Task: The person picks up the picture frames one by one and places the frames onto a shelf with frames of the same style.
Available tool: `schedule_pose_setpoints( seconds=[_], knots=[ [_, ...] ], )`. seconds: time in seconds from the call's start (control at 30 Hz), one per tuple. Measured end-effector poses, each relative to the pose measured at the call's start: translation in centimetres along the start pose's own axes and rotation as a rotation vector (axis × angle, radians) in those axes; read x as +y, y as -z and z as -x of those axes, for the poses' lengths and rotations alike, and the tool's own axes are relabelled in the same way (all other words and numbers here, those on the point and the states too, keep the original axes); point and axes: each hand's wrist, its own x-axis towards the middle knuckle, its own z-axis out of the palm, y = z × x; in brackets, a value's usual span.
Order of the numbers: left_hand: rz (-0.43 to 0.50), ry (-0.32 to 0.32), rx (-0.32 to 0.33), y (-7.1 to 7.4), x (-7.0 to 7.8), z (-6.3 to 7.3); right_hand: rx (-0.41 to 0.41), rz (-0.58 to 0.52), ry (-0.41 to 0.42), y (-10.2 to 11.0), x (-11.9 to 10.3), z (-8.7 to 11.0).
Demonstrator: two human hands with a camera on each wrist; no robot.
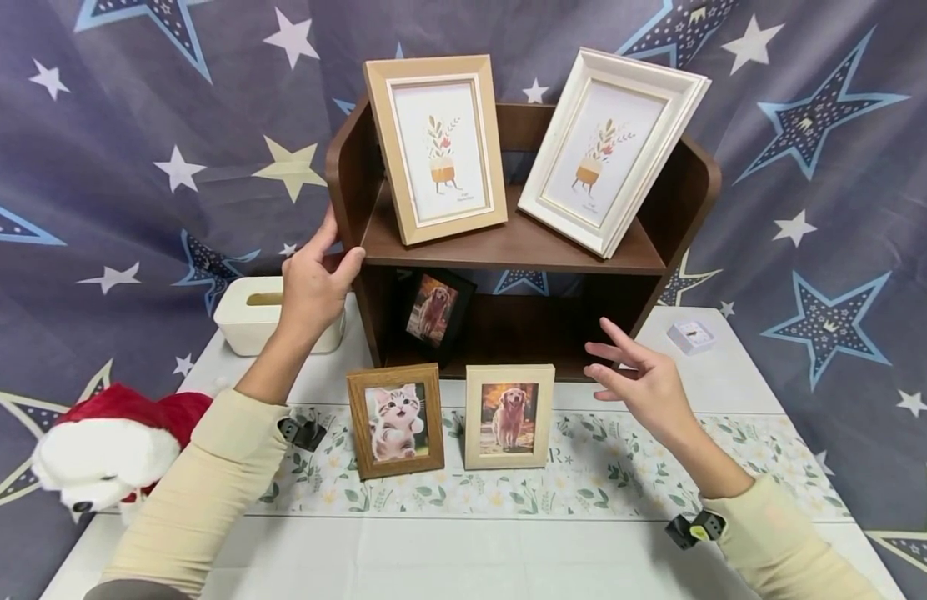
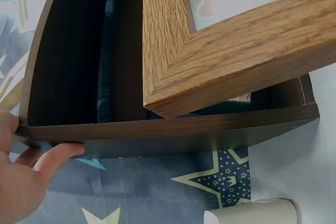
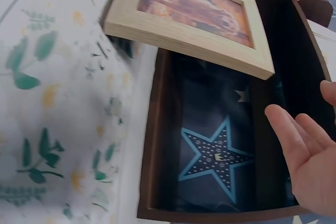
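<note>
Shelf (image 1: 493,250) stands at back of worktop (image 1: 508,558), tan frame (image 1: 437,150) and white frame (image 1: 613,150) on upper tier. Left hand (image 1: 313,279) grips its left side panel, thumb at front edge; right hand (image 1: 643,383) holds nothing, fingers spread near the right side. Judgement: steadying or shifting the shelf calls for matched grip on both panels, slow and level; tilted white frame could slide. Keep clear of kitten frame (image 1: 396,422) and pale dog frame (image 1: 510,417) in front.

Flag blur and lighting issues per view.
Head: mostly sharp; the lower part of the shelf is dark, and the black frame's border nearly blends in. Left wrist: shelf interior in deep shadow; wood-grain frame crisp. Right wrist: table runner soft and blurred, shelf interior dim.
</note>
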Motion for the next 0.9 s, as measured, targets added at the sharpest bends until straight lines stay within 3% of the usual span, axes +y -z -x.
schedule_pose_setpoints(
  seconds=[0.5, 0.9],
  knots=[
    [0.018, -0.004, -0.026, 0.1, -0.2, 0.0, -0.053, -0.065, -0.11, -2.0, 3.1, 0.8],
    [0.016, -0.003, -0.027, 0.1, -0.2, 0.0, -0.073, -0.09, -0.149, -3.4, 4.1, 0.9]
  ],
)
